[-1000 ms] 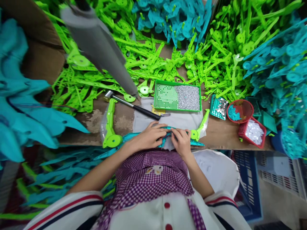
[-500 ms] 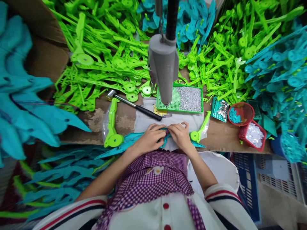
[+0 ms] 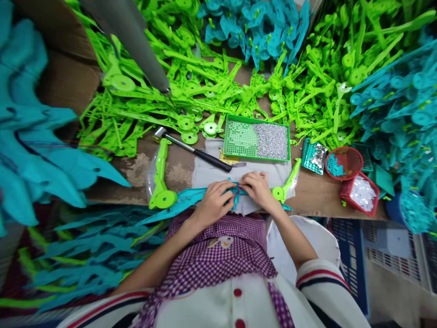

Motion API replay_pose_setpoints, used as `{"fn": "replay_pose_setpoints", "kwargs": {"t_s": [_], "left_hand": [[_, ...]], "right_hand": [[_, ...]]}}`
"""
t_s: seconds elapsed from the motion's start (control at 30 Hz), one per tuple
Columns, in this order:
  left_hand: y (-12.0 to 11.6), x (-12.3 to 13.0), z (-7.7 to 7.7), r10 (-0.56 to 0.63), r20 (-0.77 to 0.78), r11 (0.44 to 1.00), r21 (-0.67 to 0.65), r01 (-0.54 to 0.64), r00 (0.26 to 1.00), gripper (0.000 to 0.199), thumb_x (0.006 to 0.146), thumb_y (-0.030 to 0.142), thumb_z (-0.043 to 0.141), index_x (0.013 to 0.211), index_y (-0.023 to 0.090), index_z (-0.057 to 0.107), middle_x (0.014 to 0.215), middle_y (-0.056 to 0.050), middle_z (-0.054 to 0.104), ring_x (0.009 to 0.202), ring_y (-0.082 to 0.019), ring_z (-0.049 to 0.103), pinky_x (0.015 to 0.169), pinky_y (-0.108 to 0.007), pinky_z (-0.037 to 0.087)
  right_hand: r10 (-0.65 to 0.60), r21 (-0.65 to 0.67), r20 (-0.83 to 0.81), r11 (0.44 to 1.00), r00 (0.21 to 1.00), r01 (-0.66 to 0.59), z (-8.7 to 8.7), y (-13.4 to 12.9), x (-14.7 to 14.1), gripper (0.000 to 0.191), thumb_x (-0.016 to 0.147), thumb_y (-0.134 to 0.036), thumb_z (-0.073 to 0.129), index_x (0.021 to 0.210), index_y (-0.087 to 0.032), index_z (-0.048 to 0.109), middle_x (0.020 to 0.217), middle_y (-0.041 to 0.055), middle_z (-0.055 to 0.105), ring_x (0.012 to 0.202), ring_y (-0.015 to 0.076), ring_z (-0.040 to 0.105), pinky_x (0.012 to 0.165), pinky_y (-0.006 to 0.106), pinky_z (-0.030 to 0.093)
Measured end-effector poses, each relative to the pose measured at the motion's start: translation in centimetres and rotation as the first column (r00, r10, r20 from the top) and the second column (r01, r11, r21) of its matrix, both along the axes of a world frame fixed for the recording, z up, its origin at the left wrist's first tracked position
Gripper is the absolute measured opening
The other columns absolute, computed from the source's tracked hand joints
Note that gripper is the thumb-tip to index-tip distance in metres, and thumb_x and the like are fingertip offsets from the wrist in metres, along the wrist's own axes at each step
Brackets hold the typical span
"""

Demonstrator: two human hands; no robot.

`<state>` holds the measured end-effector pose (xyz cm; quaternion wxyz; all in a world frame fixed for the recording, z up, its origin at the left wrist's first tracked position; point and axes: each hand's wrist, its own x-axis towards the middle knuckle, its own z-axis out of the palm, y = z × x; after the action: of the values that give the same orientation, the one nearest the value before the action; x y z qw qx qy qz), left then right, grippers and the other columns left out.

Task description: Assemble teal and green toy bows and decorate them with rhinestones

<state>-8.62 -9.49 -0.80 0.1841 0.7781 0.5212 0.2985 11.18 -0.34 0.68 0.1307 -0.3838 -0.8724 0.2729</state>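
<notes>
A long blue plastic piece [image 3: 184, 203] lies across the front edge of the table, with a bright green part [image 3: 164, 197] near its left end and another [image 3: 279, 193] near its right end. My left hand [image 3: 217, 198] is closed on the middle of the blue piece. Just right of it, my right hand [image 3: 256, 187] is closed with its fingertips at the same spot, where thin dark wires show between the hands. What the right fingertips pinch is too small to make out. Under both hands lies a grey cloth [image 3: 205, 171].
Behind the cloth are a black-handled hammer [image 3: 211, 159] and a green tray [image 3: 239, 136] of small metal pieces. A grey hanging tool [image 3: 136, 45] reaches in from the upper left. Small bins [image 3: 344, 163] stand right, with green parts [image 3: 191, 91] heaped behind.
The grey hanging tool has swung from above the green tray to the upper left. My right hand has shifted slightly, and more of the blue piece shows between my hands.
</notes>
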Motion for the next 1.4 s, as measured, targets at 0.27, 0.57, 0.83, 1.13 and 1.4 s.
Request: {"fn": "replay_pose_setpoints", "kwargs": {"t_s": [0.27,0.57,0.83,1.13,1.4], "left_hand": [[0.2,0.0,0.3,0.02,0.065,0.999,-0.043,-0.018,0.998,0.01,0.09,0.016,0.057,0.093,0.021,0.066,0.122,-0.007,0.068,0.118,-0.024,0.06,0.102,-0.044,0.046],[0.2,0.0,0.4,0.066,0.127,0.995,-0.081,-0.056,0.99,0.011,0.093,0.022,0.059,0.094,0.023,0.07,0.12,-0.007,0.068,0.117,-0.023,0.06,0.101,-0.045,0.046],[-0.1,-0.5,1.3,-0.064,0.037,0.985,-0.157,0.069,0.997,0.022,0.088,0.039,0.07,0.107,0.026,0.072,0.135,-0.007,0.062,0.128,-0.027,0.053,0.107,-0.049,0.039],[0.5,0.7,0.9,0.078,0.073,0.985,-0.157,-0.065,0.994,0.014,0.092,0.038,0.065,0.097,0.026,0.072,0.118,-0.005,0.07,0.115,-0.025,0.06,0.098,-0.046,0.042],[1.7,2.0,0.9,0.203,0.029,0.964,-0.181,-0.194,0.979,0.016,0.096,0.036,0.059,0.092,0.023,0.068,0.102,-0.004,0.07,0.1,-0.024,0.06,0.087,-0.042,0.041]], "right_hand": [[0.131,0.027,0.126,0.99,0.983,-0.136,1.6,1.0,0.3,0.012,0.098,-0.028,0.058,0.099,-0.024,0.069,0.105,0.002,0.071,0.105,0.0194,0.057,0.092,0.038,0.026],[-0.037,-0.01,0.084,0.999,0.996,0.038,0.8,-0.4,0.0,0.018,0.097,-0.04,0.059,0.099,-0.025,0.068,0.104,0.0017,0.071,0.106,0.0197,0.058,0.09,0.037,0.029],[-0.085,0.008,0.101,0.996,0.991,0.085,0.8,-1.0,-0.3,0.016,0.097,-0.041,0.059,0.099,-0.025,0.063,0.106,0.0013,0.069,0.109,0.0205,0.056,0.09,0.037,0.028],[-0.113,-0.029,0.044,0.993,0.993,0.115,0.2,-1.0,-0.2,0.015,0.095,-0.039,0.062,0.1,-0.026,0.068,0.105,0.0019,0.071,0.107,0.0211,0.058,0.093,0.038,0.028],[-0.105,-0.1,0.01,0.989,0.994,0.106,-0.4,-0.4,0.1,0.012,0.095,-0.034,0.063,0.1,-0.027,0.071,0.11,0.0021,0.071,0.11,0.0214,0.059,0.093,0.039,0.029]]}}
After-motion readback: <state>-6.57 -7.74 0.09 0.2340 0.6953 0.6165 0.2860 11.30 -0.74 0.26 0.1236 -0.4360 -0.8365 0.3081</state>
